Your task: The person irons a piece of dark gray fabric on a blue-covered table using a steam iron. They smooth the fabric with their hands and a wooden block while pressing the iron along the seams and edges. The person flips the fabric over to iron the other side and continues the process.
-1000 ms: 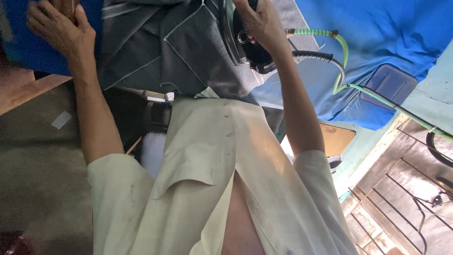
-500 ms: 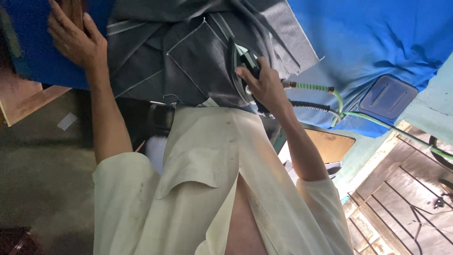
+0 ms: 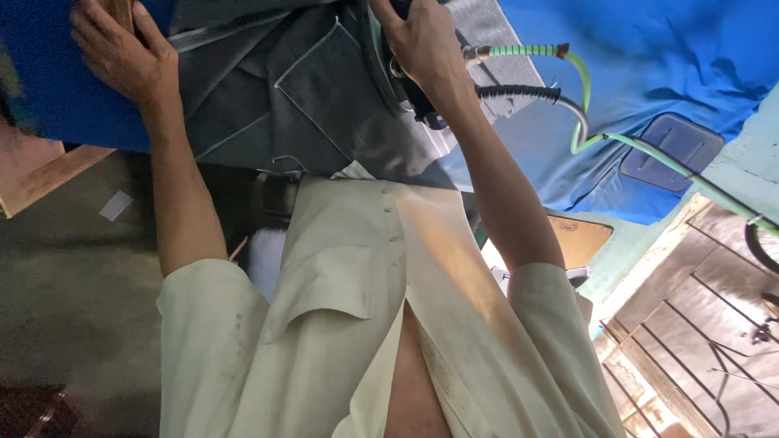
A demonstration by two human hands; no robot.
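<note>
Reaching out, right hand (image 3: 426, 49) clenches the iron (image 3: 414, 89) — left hand (image 3: 122, 53) presses flat on grey garment (image 3: 284, 89).

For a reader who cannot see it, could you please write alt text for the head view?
A person's right hand grips a dark steam iron on grey stitched denim fabric, while the left hand rests at the fabric's edge on a blue padded board.

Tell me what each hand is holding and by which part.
Right hand grips the iron by its handle; left hand presses flat on the grey garment's edge.
</note>
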